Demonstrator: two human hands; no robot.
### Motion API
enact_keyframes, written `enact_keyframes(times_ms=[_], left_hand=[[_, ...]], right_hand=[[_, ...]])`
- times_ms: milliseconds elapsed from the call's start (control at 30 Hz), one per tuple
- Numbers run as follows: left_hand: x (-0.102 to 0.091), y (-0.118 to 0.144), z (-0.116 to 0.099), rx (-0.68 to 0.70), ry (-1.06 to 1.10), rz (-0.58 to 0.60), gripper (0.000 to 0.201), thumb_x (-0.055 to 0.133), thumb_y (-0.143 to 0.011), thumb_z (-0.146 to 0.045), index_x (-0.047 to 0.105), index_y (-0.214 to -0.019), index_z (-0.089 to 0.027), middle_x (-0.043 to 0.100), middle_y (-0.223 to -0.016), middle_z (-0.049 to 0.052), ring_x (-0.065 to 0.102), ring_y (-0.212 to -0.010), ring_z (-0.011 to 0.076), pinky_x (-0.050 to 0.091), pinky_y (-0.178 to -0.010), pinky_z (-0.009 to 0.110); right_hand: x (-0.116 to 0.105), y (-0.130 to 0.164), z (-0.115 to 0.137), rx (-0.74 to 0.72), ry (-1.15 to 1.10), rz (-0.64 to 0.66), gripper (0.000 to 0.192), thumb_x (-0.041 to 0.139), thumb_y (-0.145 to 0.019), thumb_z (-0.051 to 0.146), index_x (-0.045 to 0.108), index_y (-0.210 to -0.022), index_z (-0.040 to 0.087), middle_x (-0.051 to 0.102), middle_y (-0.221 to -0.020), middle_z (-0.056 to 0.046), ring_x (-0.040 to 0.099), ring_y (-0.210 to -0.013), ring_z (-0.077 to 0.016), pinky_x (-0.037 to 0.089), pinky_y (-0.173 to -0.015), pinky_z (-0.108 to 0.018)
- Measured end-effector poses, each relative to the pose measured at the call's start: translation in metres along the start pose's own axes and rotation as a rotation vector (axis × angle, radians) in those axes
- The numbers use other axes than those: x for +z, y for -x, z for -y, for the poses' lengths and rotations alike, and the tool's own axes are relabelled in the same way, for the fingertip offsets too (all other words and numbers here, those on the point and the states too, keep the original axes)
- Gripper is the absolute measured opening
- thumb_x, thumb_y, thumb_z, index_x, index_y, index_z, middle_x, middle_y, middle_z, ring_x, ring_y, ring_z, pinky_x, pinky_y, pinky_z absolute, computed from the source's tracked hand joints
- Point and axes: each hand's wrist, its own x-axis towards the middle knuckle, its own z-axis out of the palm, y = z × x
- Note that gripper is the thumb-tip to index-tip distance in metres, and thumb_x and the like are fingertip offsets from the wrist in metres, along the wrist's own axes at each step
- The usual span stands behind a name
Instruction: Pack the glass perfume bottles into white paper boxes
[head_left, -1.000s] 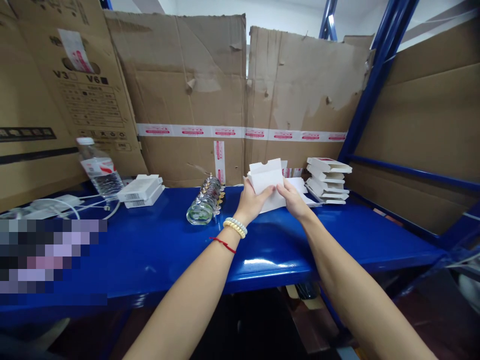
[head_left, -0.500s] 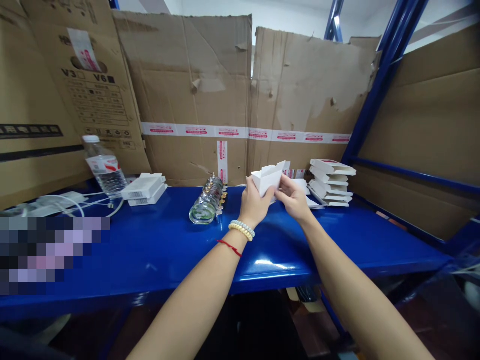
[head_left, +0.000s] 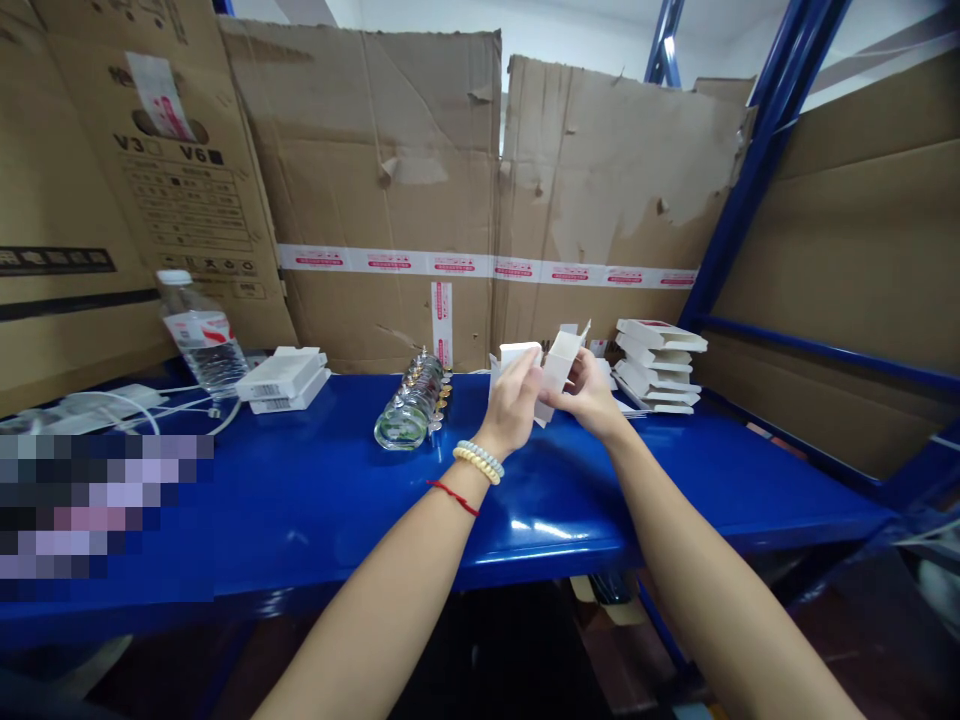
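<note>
My right hand (head_left: 594, 398) grips a small white carton (head_left: 561, 362) between thumb and fingers, with flaps standing up at its upper end. My left hand (head_left: 513, 402) is closed beside it, fingers pointing up. Against those fingers is a second white box-like piece (head_left: 520, 351), partly covered by the hand; I cannot tell if it joins the carton. On the blue shelf, left of my hands, a row of clear glass bottles (head_left: 405, 425) stretches away from me, with small gold and silver pieces (head_left: 442, 402) along its right side.
Several white cartons (head_left: 660, 370) are stacked at the right. Two white boxes (head_left: 281, 378) lie at the left beside a water bottle (head_left: 201, 335) and white cables (head_left: 180, 402). Cardboard sheets (head_left: 375, 200) stand along the back. Blue uprights (head_left: 739, 190) frame the right end.
The carton in my right hand has turned and moved slightly right. My left fingers have come up off its face, and the white piece beside them now shows.
</note>
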Motion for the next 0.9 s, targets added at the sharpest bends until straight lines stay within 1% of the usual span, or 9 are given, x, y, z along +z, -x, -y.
enact_keyframes(times_ms=[100, 167, 200, 267, 367, 500, 633, 767, 900], left_hand=[[-0.005, -0.006, 0.008, 0.028, -0.21, -0.199, 0.028, 0.052, -0.084, -0.028, 0.059, -0.109, -0.018, 0.063, -0.11, 0.01, 0.061, -0.103, 0.0226, 0.045, -0.096, 0.035], [-0.008, -0.01, 0.016, -0.05, -0.334, -0.345, 0.034, 0.056, -0.078, -0.021, 0.055, -0.111, -0.017, 0.06, -0.111, 0.012, 0.059, -0.105, 0.0235, 0.044, -0.097, 0.036], [-0.009, -0.012, 0.021, -0.091, -0.369, -0.362, 0.039, 0.057, -0.076, -0.019, 0.052, -0.115, -0.016, 0.058, -0.115, 0.013, 0.057, -0.11, 0.0245, 0.043, -0.099, 0.036], [-0.011, -0.016, 0.03, -0.174, -0.405, -0.311, 0.051, 0.059, -0.073, -0.018, 0.047, -0.123, -0.014, 0.053, -0.126, 0.017, 0.052, -0.121, 0.027, 0.039, -0.103, 0.037], [-0.012, -0.019, 0.042, -0.31, -0.44, -0.146, 0.06, 0.06, -0.072, -0.02, 0.042, -0.129, -0.011, 0.049, -0.136, 0.021, 0.046, -0.129, 0.0295, 0.037, -0.105, 0.037], [-0.012, -0.018, 0.047, -0.339, -0.495, 0.032, 0.042, 0.06, -0.073, -0.021, 0.052, -0.114, -0.015, 0.065, -0.117, 0.015, 0.06, -0.111, 0.0267, 0.045, -0.092, 0.034], [-0.012, -0.012, 0.04, -0.29, -0.65, 0.015, 0.031, 0.066, -0.071, -0.033, 0.053, -0.096, -0.019, 0.067, -0.103, 0.013, 0.064, -0.098, 0.0277, 0.047, -0.08, 0.035], [-0.008, -0.008, 0.037, -0.205, -0.644, 0.073, 0.036, 0.074, -0.062, -0.039, 0.047, -0.076, -0.021, 0.061, -0.098, 0.01, 0.061, -0.095, 0.0257, 0.046, -0.078, 0.033], [-0.006, -0.011, 0.041, -0.16, -0.496, 0.161, 0.033, 0.072, -0.063, -0.027, 0.041, -0.059, -0.02, 0.056, -0.09, 0.005, 0.057, -0.1, 0.0226, 0.044, -0.085, 0.031]], right_hand=[[-0.005, -0.003, -0.001, 0.037, -0.131, -0.085, 0.07, 0.085, -0.049, 0.031, 0.048, -0.108, 0.024, 0.064, -0.109, -0.004, 0.063, -0.099, -0.0219, 0.051, -0.083, -0.034], [-0.006, -0.005, -0.002, 0.057, -0.216, -0.119, 0.064, 0.083, -0.048, 0.031, 0.051, -0.103, 0.023, 0.065, -0.099, -0.002, 0.064, -0.091, -0.0207, 0.051, -0.08, -0.034], [-0.006, -0.006, -0.002, 0.073, -0.247, -0.125, 0.06, 0.082, -0.049, 0.031, 0.052, -0.1, 0.023, 0.066, -0.094, -0.001, 0.065, -0.088, -0.0201, 0.052, -0.078, -0.033], [-0.005, -0.006, -0.003, 0.123, -0.283, -0.11, 0.052, 0.079, -0.051, 0.032, 0.055, -0.095, 0.021, 0.066, -0.087, -0.001, 0.064, -0.083, -0.0197, 0.052, -0.073, -0.031], [-0.003, -0.005, -0.002, 0.241, -0.289, -0.06, 0.045, 0.076, -0.056, 0.035, 0.057, -0.093, 0.02, 0.066, -0.084, -0.002, 0.064, -0.08, -0.0209, 0.052, -0.066, -0.031], [-0.002, -0.003, 0.003, 0.42, -0.249, -0.046, 0.041, 0.075, -0.057, 0.035, 0.058, -0.093, 0.022, 0.067, -0.08, -0.002, 0.065, -0.073, -0.0211, 0.051, -0.062, -0.033], [-0.003, -0.001, 0.01, 0.626, -0.235, 0.051, 0.029, 0.073, -0.059, 0.035, 0.059, -0.081, 0.022, 0.066, -0.068, -0.003, 0.063, -0.062, -0.021, 0.05, -0.056, -0.033], [-0.003, 0.002, 0.014, 0.536, -0.352, 0.166, 0.03, 0.07, -0.059, 0.038, 0.061, -0.082, 0.021, 0.069, -0.072, -0.004, 0.066, -0.068, -0.023, 0.052, -0.06, -0.034], [-0.004, 0.004, 0.014, 0.438, -0.409, 0.203, 0.033, 0.068, -0.058, 0.042, 0.061, -0.083, 0.02, 0.071, -0.074, -0.006, 0.069, -0.077, -0.0274, 0.055, -0.066, -0.038]])
